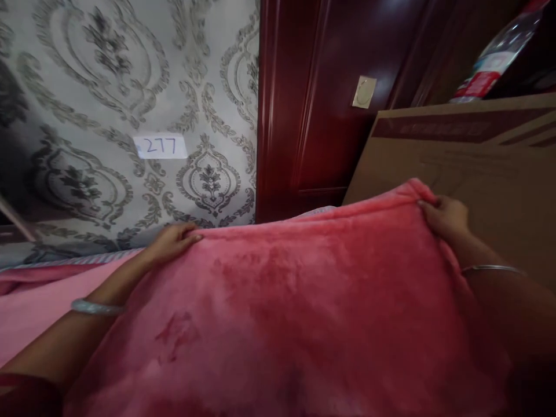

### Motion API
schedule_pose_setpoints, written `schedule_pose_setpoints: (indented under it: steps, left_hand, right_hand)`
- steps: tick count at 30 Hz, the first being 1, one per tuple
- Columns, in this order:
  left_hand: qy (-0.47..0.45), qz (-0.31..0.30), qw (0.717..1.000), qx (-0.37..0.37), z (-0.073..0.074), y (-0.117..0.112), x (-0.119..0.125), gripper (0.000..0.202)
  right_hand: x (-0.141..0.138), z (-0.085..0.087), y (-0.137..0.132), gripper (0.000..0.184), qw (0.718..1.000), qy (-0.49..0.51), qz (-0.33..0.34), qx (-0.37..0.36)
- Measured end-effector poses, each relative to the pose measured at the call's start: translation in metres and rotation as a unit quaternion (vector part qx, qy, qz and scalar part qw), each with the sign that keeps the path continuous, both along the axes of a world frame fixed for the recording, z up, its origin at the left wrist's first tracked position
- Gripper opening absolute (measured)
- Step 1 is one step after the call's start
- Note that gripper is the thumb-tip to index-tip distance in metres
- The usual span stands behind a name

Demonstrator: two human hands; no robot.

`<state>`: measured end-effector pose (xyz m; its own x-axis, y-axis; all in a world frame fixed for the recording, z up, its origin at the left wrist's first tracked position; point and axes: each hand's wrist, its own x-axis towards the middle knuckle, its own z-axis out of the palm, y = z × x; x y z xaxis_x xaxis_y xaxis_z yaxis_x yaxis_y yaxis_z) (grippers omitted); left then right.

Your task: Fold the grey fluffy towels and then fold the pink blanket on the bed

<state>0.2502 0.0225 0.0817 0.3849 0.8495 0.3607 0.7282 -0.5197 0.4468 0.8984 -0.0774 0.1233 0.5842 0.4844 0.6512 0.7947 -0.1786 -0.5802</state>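
A plush pink-red blanket [304,307] hangs stretched in front of me, its hemmed top edge running between both hands. My left hand [174,240] is closed on that edge at the left, thumb on the near side. At the right, higher up, my right hand [447,219] grips the blanket near its corner, which pokes up just beyond the fingers. Part of the fingers of each hand is hidden behind the cloth. Below, the blanket runs out of the frame. Lighter pink bedding [52,301] lies behind it on the left.
Beyond the blanket stands a patterned wallpapered wall [208,116] with a paper label [160,146] reading 277. A dark red wooden panel [330,116] adjoins it. On the right, a large cardboard box [478,168] stands close to my right hand, with a plastic bottle [495,61] above it.
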Motion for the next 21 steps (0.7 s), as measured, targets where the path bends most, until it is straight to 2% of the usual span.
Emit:
schedule_pose_setpoints:
  steps: [2,4,5,7,9,11,14,16,19,21]
  left_hand:
    - [0.049,0.007,0.999,-0.019,-0.029,0.021,0.006,0.042]
    - [0.092,0.014,0.995,-0.041,-0.055,0.035,0.01,0.041]
    - [0.111,0.016,0.992,-0.055,-0.065,0.038,0.011,0.041]
    - [0.144,0.017,0.985,-0.09,-0.077,0.042,0.013,0.041]
    - [0.167,0.013,0.979,-0.114,-0.078,0.044,0.017,0.045]
    - [0.188,0.006,0.975,-0.121,-0.071,0.044,0.027,0.051]
    - [0.214,-0.011,0.97,-0.116,-0.059,0.045,0.056,0.055]
    - [0.22,-0.024,0.968,-0.117,-0.055,0.047,0.081,0.054]
    - [0.232,-0.027,0.966,-0.113,-0.061,0.049,0.114,0.047]
    - [0.233,0.003,0.968,-0.094,-0.069,0.049,0.126,0.039]
  right_hand:
    - [-0.001,-0.042,0.029,0.021,0.996,0.062,-0.016,-0.066]
    - [-0.004,-0.076,0.05,0.014,0.99,0.07,-0.025,-0.122]
    - [-0.006,-0.089,0.058,0.013,0.986,0.063,-0.035,-0.149]
    - [-0.009,-0.108,0.071,0.023,0.975,0.054,-0.063,-0.205]
    - [-0.012,-0.118,0.08,0.033,0.965,0.045,-0.084,-0.244]
    - [-0.013,-0.122,0.088,0.038,0.959,0.033,-0.09,-0.268]
    - [-0.013,-0.124,0.097,0.04,0.954,0.014,-0.091,-0.285]
    - [-0.013,-0.127,0.1,0.042,0.955,0.006,-0.088,-0.284]
    - [-0.011,-0.134,0.104,0.045,0.957,-0.015,-0.07,-0.28]
    - [-0.008,-0.141,0.107,0.044,0.957,-0.03,-0.065,-0.281]
